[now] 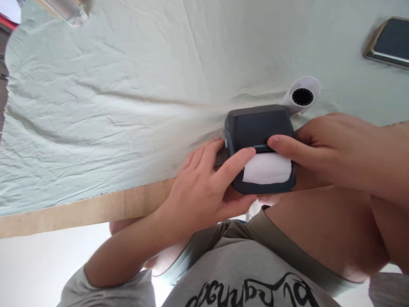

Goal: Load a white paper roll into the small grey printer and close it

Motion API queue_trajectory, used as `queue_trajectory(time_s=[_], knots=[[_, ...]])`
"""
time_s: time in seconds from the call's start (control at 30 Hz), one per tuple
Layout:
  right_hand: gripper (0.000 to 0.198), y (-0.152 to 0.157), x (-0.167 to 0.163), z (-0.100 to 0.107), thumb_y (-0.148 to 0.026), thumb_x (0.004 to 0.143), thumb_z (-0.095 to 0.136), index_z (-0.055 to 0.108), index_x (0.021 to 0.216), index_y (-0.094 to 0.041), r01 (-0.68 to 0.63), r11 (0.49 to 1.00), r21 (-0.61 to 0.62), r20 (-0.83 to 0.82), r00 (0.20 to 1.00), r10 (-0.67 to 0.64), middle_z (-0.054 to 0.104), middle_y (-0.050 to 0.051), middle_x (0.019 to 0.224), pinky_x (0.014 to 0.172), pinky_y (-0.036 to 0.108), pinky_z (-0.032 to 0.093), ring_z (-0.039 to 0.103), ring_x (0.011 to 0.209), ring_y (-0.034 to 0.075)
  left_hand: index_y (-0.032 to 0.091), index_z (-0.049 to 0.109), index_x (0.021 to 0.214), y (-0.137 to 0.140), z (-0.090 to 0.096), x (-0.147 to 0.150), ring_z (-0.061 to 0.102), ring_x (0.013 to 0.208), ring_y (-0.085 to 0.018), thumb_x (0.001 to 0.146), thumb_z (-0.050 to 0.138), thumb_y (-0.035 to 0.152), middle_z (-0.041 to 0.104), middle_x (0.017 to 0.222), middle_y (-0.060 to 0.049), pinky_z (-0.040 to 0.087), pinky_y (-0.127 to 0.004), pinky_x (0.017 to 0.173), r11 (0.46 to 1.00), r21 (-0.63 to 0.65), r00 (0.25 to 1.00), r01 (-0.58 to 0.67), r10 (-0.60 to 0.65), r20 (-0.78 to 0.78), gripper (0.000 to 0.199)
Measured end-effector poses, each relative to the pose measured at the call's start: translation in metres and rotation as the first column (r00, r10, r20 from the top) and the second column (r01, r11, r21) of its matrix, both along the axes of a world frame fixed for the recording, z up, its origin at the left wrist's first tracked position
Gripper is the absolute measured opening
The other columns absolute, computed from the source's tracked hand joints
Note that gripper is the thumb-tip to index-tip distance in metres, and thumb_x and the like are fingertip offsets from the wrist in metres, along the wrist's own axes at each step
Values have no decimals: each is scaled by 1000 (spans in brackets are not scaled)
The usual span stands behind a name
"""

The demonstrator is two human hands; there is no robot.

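Observation:
A dark label printer (260, 123) marked NIIMBOT is at the table's front edge, between my two hands. White paper (267, 169) lies across its near side, below the lettering. My left hand (207, 183) grips the printer from the left, its thumb on top by the lettering and other fingers along the side. From the right, my right hand (322, 145) holds the printer, thumb pressed on the lid; its other fingers are mostly hidden behind the body. Just behind the printer lies a roll of white label paper (289, 102) with a black toothed core.
A pale green cloth (128, 85) with wrinkles covers the table, whose wooden edge (128, 204) shows in front. At the far right lies a dark phone-like object (391, 42). A clear object (70, 13) is at the upper left. My legs are beneath the edge.

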State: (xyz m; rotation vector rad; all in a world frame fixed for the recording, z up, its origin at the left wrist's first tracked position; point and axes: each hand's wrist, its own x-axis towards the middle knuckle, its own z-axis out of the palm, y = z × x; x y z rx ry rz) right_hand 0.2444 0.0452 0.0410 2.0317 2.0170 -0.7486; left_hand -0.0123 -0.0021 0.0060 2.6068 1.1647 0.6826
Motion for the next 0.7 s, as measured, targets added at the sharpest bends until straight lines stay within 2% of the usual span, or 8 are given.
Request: queue_trajectory(time_s=[0.13, 0.33, 0.6, 0.7], knots=[[119, 0, 0, 3, -120, 48, -9, 37, 45, -11, -28, 999, -16, 18, 999, 28, 37, 10, 46, 42, 32, 22, 24, 40, 4, 24, 48, 150, 2, 3, -1, 66, 130, -35, 102, 60, 57, 61, 139, -20, 57, -49, 103, 999, -32, 1000, 11, -12, -15, 60], [115, 0, -2, 3, -119, 55, -4, 33, 45, -11, -9, 1000, -10, -58, 998, 8, 35, 10, 44, 42, 32, 19, 21, 40, 4, 23, 48, 150, 1, -1, -1, 66, 130, -37, 104, 55, 60, 61, 141, -22, 57, -52, 104, 1000, 7, 1000, 12, -12, 7, 59], [119, 1, -9, 2, -115, 54, -18, 40, 48, -11, -44, 999, 20, -99, 994, 46, 37, 12, 47, 46, 32, 19, 29, 42, 6, 22, 49, 149, -1, -2, 2, 66, 128, -38, 104, 56, 57, 62, 138, -22, 58, -51, 100, 1000, 28, 1000, -7, 6, 18, 58], [114, 3, -4, -3, -113, 67, -7, 36, 46, -10, -84, 994, 71, -126, 988, 93, 33, 10, 45, 47, 31, 15, 24, 41, 4, 21, 49, 149, 0, -3, 3, 67, 126, -37, 104, 54, 58, 62, 139, -22, 58, -51, 100, 999, 35, 1000, -10, 10, 17, 58]])
